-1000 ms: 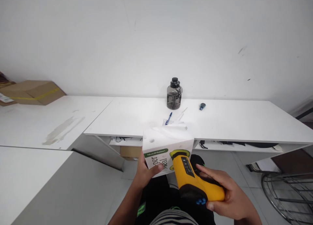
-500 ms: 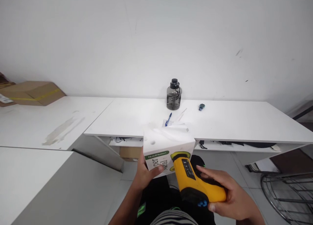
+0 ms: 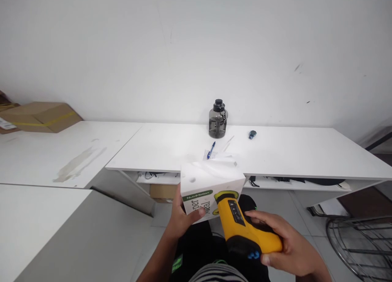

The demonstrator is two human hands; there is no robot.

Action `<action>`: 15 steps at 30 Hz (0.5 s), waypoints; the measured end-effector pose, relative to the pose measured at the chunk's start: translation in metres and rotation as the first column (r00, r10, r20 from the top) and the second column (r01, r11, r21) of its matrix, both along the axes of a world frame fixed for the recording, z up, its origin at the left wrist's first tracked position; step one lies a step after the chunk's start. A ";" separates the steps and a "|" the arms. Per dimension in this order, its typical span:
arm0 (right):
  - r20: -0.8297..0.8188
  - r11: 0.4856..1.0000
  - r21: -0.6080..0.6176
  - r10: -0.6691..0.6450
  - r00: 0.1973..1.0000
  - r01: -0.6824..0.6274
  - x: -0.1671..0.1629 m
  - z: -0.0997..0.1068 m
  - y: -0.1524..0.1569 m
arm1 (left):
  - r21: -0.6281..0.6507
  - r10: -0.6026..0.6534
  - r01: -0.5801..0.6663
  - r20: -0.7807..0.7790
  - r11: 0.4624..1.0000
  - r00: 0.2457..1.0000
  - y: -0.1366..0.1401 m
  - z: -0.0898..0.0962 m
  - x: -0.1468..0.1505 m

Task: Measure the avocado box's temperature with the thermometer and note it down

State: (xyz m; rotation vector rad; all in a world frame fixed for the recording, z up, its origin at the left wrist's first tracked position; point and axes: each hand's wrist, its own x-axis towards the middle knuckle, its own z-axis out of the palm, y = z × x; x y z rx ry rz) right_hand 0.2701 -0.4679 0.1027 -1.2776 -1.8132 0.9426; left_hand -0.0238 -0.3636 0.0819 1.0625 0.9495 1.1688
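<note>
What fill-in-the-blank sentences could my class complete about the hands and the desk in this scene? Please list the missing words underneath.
1. The left hand holds a white carton whose green banner reads ____.
2. The right hand grips a yellow handheld device that overlaps the carton's picture of a halved ____.
3. The pen beyond the carton is coloured ____.
4. The water bottle on the white desk has a ____ cap.

Missing words: NutriMotion; avocado; blue; black.

Scanner [image 3: 245,229] before box [image 3: 208,182], to right; bottle [image 3: 217,123] behind both, on desk [image 3: 294,151].
</note>
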 end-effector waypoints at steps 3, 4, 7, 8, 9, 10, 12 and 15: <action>-0.033 0.998 -0.053 0.011 0.999 -0.013 0.001 -0.006 -0.001 | -0.014 0.003 -0.003 0.011 1.000 1.000 0.000 -0.002 -0.001; -0.053 0.997 -0.068 0.021 0.998 -0.025 0.002 -0.008 -0.001 | -0.014 0.000 0.000 0.013 1.000 1.000 0.000 -0.003 0.000; -0.136 0.992 -0.106 0.050 0.989 -0.065 0.001 -0.014 0.001 | -0.012 0.035 -0.035 0.021 0.999 0.999 -0.002 -0.009 0.002; -0.163 0.989 -0.127 0.048 0.985 -0.069 0.000 -0.016 0.003 | -0.012 0.083 -0.083 0.023 0.996 0.996 -0.002 -0.011 0.003; -0.187 0.986 -0.154 0.033 0.982 -0.063 -0.002 -0.018 0.006 | -0.014 0.146 -0.146 0.026 0.989 0.989 0.000 -0.014 0.004; -0.208 0.981 -0.187 0.007 0.978 -0.047 -0.005 -0.020 0.009 | -0.019 0.215 -0.214 0.032 0.977 0.976 0.003 -0.017 0.004; -0.223 0.967 -0.252 -0.081 0.971 0.023 -0.011 -0.026 0.016 | -0.028 0.349 -0.348 0.051 0.937 0.936 0.015 -0.024 0.001; -0.171 0.936 -0.266 -0.281 0.944 0.230 -0.019 -0.040 0.033 | -0.009 0.504 -0.505 0.065 0.863 0.861 0.048 -0.033 -0.010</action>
